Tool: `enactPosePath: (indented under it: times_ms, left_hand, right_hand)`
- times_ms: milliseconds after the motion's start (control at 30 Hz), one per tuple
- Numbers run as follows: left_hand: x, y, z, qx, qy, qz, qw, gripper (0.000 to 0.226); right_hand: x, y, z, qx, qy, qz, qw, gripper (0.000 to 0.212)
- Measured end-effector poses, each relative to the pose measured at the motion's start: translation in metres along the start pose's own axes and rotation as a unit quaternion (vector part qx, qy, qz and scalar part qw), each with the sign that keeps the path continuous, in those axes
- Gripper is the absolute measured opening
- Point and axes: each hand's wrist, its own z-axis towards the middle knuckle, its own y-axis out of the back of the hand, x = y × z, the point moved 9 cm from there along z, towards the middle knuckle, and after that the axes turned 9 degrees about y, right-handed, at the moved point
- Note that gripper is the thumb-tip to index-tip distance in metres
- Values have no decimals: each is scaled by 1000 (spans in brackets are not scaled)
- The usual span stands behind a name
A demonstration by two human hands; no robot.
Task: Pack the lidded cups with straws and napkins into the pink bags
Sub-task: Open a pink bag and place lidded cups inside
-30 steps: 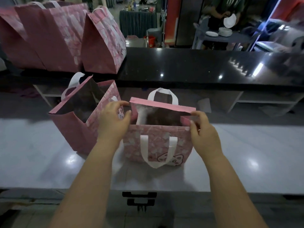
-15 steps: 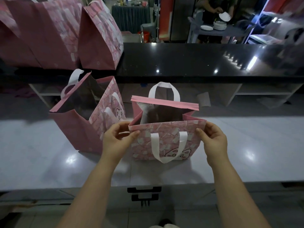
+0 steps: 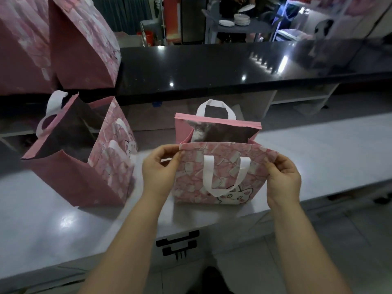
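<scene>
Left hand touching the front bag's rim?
Touching. Head view shows the left hand pinching the front bag at its top-left rim corner, fingers curled over the edge.

Both hands, left (image 3: 161,166) and right (image 3: 283,177), pinch the near rim of an open pink bag (image 3: 220,166) on the white counter (image 3: 53,209).

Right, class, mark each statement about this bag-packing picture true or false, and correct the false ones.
1. The left hand and right hand both pinch the near top edge of the middle pink bag. True.
2. Its near white handle stands upright. False: it hangs down over the front panel.
3. A second pink bag stands open to its left. True.
4. The other pink bags lie on the floor. False: they stand on the black counter.
</scene>
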Motion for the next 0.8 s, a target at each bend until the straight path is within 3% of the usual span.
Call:
enactPosePath:
  times_ms: [200,533,800]
  left_hand:
    - [-15,-85,-9,55,-5,-26,998,10]
    - [-40,-264,-58,201,-44,-25,978,18]
    - [-66,-444,-123,294,-43,-56,953,18]
  right_hand:
    - [44,75,8,-109,86,5,990,23]
    - [97,231,17,-251,156,-43,954,21]
    - [149,396,44,-359,225,-115,899,27]
